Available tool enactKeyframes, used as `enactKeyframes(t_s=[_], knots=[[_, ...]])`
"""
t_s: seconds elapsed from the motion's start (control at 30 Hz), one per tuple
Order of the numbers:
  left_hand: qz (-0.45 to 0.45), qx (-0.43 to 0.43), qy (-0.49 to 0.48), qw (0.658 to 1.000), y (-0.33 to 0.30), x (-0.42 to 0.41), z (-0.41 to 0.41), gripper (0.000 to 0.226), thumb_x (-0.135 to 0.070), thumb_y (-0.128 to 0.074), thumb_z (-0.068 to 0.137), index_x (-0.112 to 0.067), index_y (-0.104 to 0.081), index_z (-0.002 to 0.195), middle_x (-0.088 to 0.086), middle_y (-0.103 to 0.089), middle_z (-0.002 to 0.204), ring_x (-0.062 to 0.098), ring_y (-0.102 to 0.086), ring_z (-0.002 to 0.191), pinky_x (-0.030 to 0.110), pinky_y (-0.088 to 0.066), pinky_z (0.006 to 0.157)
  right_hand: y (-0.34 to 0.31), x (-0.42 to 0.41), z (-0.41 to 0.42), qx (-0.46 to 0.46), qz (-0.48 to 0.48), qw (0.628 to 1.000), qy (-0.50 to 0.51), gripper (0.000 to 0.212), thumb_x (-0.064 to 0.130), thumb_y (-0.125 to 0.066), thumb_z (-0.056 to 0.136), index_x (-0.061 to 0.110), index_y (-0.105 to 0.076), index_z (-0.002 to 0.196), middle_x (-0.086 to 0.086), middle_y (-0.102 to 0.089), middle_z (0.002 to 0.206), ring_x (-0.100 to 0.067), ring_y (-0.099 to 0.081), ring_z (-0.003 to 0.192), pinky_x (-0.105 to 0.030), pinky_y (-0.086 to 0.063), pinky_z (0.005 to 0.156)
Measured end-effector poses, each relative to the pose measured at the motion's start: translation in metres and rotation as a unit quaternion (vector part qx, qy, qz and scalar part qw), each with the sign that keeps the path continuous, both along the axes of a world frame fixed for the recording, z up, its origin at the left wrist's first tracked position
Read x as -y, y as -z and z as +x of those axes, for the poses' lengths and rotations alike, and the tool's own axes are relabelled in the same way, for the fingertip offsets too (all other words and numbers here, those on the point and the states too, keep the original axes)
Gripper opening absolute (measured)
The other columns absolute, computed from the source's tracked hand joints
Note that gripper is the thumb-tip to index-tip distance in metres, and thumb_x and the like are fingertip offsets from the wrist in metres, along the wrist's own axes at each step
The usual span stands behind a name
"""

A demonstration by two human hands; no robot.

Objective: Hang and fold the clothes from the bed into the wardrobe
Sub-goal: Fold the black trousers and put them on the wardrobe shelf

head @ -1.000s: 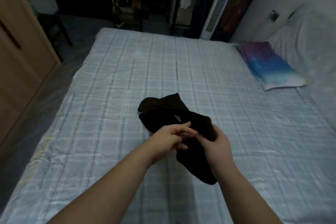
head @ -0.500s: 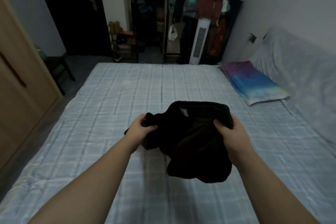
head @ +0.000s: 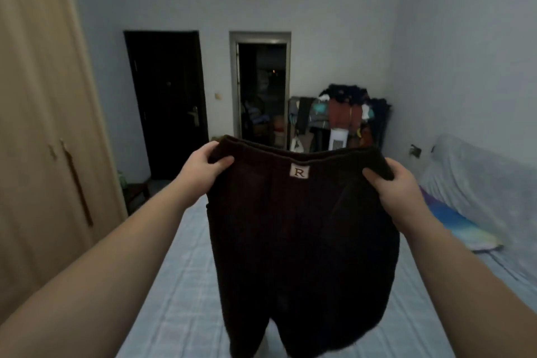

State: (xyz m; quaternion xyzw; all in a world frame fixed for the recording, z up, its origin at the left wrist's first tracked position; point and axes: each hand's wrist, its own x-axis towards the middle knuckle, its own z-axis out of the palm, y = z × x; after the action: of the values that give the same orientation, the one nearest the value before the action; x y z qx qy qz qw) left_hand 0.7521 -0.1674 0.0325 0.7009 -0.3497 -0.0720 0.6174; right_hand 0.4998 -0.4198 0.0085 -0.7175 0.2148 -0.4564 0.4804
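Dark brown shorts (head: 302, 229) hang spread out in the air above the checked bed (head: 174, 299), waistband uppermost, with a pale label (head: 300, 173) marked R at its centre. Left hand (head: 203, 168) and right hand (head: 395, 186) each pinch one waistband corner, thumbs toward the camera. Wardrobe (head: 43, 125) doors stand closed beside the bed's left edge.

Bed (head: 180, 285) with pale blue checked sheet, running away toward the far wall, colourful blue-and-purple pillow (head: 456, 224) lying on its right side, against a cloth-covered headboard (head: 476, 183)
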Motion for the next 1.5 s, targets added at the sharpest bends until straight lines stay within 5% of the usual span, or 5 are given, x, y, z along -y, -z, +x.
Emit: enactKeyframes(t_s=[0.53,0.87,1.03,1.23,1.5], knots=[[-0.073,-0.055,0.136,0.987,-0.153,-0.147,0.074,0.032,-0.023,-0.059,0.093,-0.004,-0.067,0.118,0.020,-0.070,0.116,0.034,-0.068,0.105,0.039,-0.060,0.083,-0.150,-0.080,0.057,0.055,0.042,0.986,-0.154,0.016,0.018,-0.058,0.098,0.008,-0.069,0.102,-0.012,-0.077,0.088,-0.025,-0.074,0.076,-0.031,-0.059,0.061],[0.113,-0.215,0.001,0.970,-0.098,-0.112,0.081,0.032,-0.026,-0.060,0.097,0.001,-0.065,0.114,0.020,-0.072,0.100,0.033,-0.068,0.093,0.040,-0.052,0.071,-0.088,-0.071,0.148,-0.184,0.214,0.958,-0.042,0.036,0.023,-0.069,0.091,-0.006,-0.066,0.111,-0.024,-0.071,0.098,-0.039,-0.069,0.090,-0.047,-0.055,0.090],[-0.035,-0.195,-0.017,0.980,-0.065,-0.076,0.058,0.015,-0.012,-0.056,0.099,-0.002,-0.065,0.105,0.017,-0.071,0.093,0.026,-0.070,0.077,0.028,-0.054,0.053,-0.073,-0.089,0.178,-0.102,0.224,0.967,-0.064,0.029,0.027,-0.064,0.092,0.004,-0.065,0.110,-0.021,-0.069,0.104,-0.039,-0.068,0.094,-0.053,-0.054,0.094],[-0.110,-0.147,-0.006,0.983,-0.002,-0.044,0.029,0.018,-0.014,-0.058,0.098,-0.020,-0.071,0.108,0.006,-0.076,0.099,0.025,-0.072,0.095,0.048,-0.058,0.088,-0.032,-0.151,0.181,0.032,0.211,0.972,-0.097,0.013,0.022,-0.056,0.100,0.019,-0.069,0.102,-0.011,-0.072,0.097,-0.028,-0.070,0.092,-0.041,-0.058,0.078],[-0.104,-0.078,-0.033,0.991,0.048,-0.023,-0.016,0.032,-0.014,-0.061,0.096,-0.044,-0.064,0.107,-0.020,-0.073,0.100,-0.008,-0.065,0.098,0.010,-0.050,0.078,0.056,-0.191,0.180,0.048,0.110,0.987,-0.106,0.035,0.026,-0.057,0.100,0.038,-0.058,0.133,0.011,-0.067,0.125,-0.006,-0.064,0.113,-0.032,-0.052,0.097]])
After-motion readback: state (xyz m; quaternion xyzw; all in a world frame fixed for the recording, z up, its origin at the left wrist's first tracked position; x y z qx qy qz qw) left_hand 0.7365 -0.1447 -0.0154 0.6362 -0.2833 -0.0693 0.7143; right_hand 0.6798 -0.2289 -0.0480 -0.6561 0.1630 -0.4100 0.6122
